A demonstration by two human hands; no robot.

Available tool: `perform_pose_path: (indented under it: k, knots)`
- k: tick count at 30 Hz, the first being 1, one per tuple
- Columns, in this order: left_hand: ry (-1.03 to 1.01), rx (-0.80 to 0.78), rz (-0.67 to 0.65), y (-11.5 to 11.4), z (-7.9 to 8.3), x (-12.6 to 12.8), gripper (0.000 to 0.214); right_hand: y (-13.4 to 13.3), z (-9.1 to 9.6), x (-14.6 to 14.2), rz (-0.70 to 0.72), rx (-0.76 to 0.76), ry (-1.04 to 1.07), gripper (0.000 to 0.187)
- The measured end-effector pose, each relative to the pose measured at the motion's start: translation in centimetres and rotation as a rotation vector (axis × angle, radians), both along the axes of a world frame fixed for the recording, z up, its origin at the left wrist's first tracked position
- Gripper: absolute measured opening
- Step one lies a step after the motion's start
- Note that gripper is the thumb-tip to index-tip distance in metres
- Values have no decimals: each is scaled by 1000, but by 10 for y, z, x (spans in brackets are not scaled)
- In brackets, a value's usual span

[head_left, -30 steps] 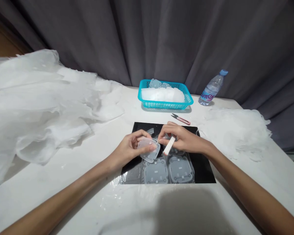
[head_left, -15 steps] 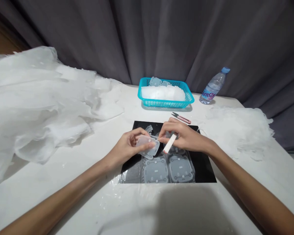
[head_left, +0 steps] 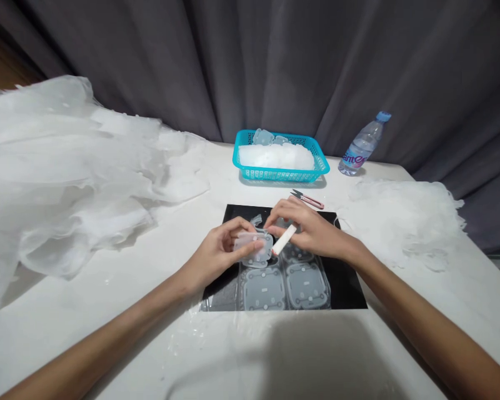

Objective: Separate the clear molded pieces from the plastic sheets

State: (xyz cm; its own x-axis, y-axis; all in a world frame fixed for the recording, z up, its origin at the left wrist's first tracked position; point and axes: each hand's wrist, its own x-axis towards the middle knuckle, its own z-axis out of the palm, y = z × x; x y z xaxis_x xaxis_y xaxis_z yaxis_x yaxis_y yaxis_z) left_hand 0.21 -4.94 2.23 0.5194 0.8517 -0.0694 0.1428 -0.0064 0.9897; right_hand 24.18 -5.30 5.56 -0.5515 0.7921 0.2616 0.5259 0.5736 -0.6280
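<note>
My left hand (head_left: pixel 216 247) is closed on a small translucent plastic lid-like piece (head_left: pixel 259 254) with rounded corners, thumb flat on its face. At the piece's upper edge, the fingertips of my right hand (head_left: pixel 310 226) are pinched together. A white stick-shaped tool (head_left: pixel 285 240) with a red mark at its lower end sticks out of that same hand, its end close to the piece's right side. What the right fingertips pinch is too small to make out. Beneath both hands, more rounded-square pieces (head_left: pixel 265 289) in clear film lie on a black sheet (head_left: pixel 348 286).
Behind stands a turquoise basket (head_left: pixel 323 169) holding white material and translucent pieces. Pink-handled thread snips (head_left: pixel 312 201) lie in front of it, a water bottle (head_left: pixel 361 145) to its right. Crumpled white film (head_left: pixel 79 172) heaps at left, a smaller pile (head_left: pixel 408 222) at right.
My right hand has shifted slightly left along the piece's upper edge, and the white tool's marked end has come closer to the piece. My left hand keeps its hold.
</note>
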Motion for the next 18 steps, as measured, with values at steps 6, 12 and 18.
perform_pose_path:
  k: [6,12,18]
  knots:
    - [158,285,299,19,-18,-3,31,-2,1,7,-271,177,161,41]
    - [469,776,328,17,-12,2,36,-53,-7,44,-317,-197,337,60]
    - [502,1030,-348,-30,-7,25,29,-77,-27,54,-275,-304,229,13]
